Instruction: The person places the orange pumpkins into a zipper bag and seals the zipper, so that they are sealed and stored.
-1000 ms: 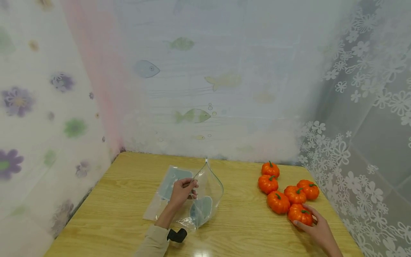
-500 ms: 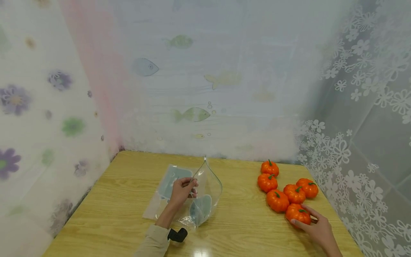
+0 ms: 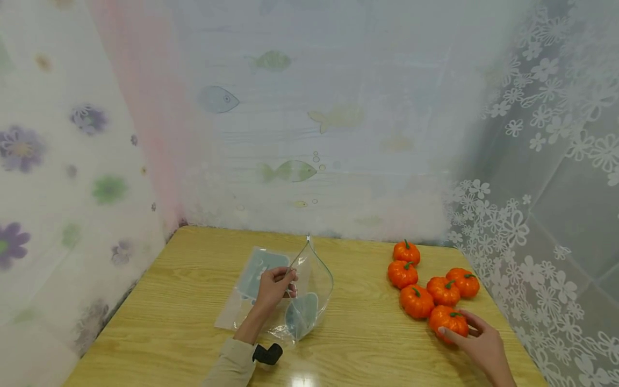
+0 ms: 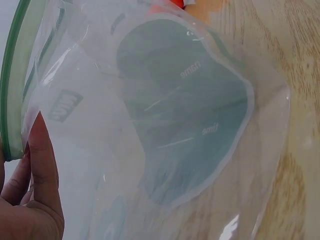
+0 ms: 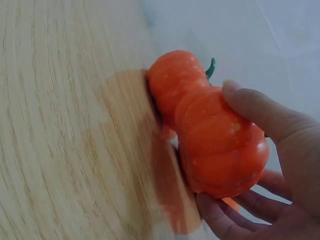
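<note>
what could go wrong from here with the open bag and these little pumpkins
The left grip pinches the clear bag at one edge of its mouth, so the thin plastic might slip free or fold shut.

The held pumpkin looks smooth and shiny, so it could slide out of the right grip and roll.

The other pumpkins sit close by, so a sideways move might knock them.

The bag [image 3: 309, 309] pinched by the left hand [image 3: 272, 289] looks like thin, clear plastic, shiny and crinkly. Its green strip [image 4: 13, 75] by that hand looks like smooth plastic. The pumpkin [image 3: 444, 321] held by the right hand [image 3: 484, 346] looks like hard plastic, smooth and shiny, and so do the other pumpkins [image 3: 416, 302] past it. Under both hands, the table [image 3: 367, 333] looks like smooth, shiny wood. The sleeve [image 3: 232, 361] below the left hand is dull cloth.
</note>
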